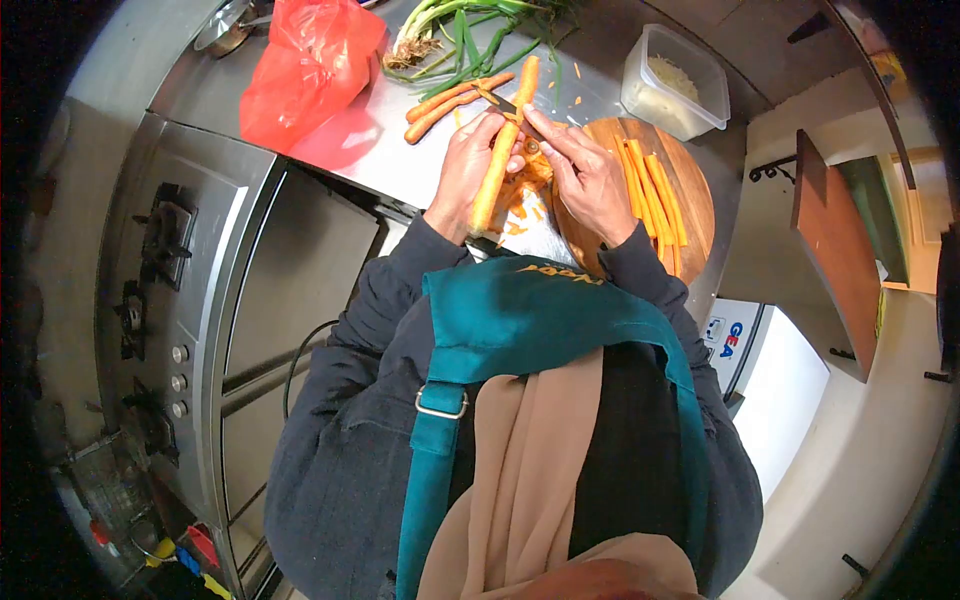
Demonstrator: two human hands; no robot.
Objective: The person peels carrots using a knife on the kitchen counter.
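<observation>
A carrot point(491, 185) stands nearly upright in my left hand point(470, 165), whose fingers wrap round its middle. My right hand point(588, 178) is closed on a small knife point(497, 103), and its blade lies across the upper part of the carrot. The knife's handle is mostly hidden by my fingers. Orange peelings point(526, 190) are heaped on the counter below and between my hands. Just beyond my left hand lie a couple of unpeeled-looking carrots point(440, 108). To the right, several peeled carrots point(652, 195) rest side by side on a round wooden board point(697, 200).
A red plastic bag point(305, 75) sits at the counter's back left, beside spring onions point(465, 45). A clear tub point(672, 85) with pale shredded food stands behind the board. The gas stove point(190, 260) is at left, a white GEA appliance point(775, 370) at right.
</observation>
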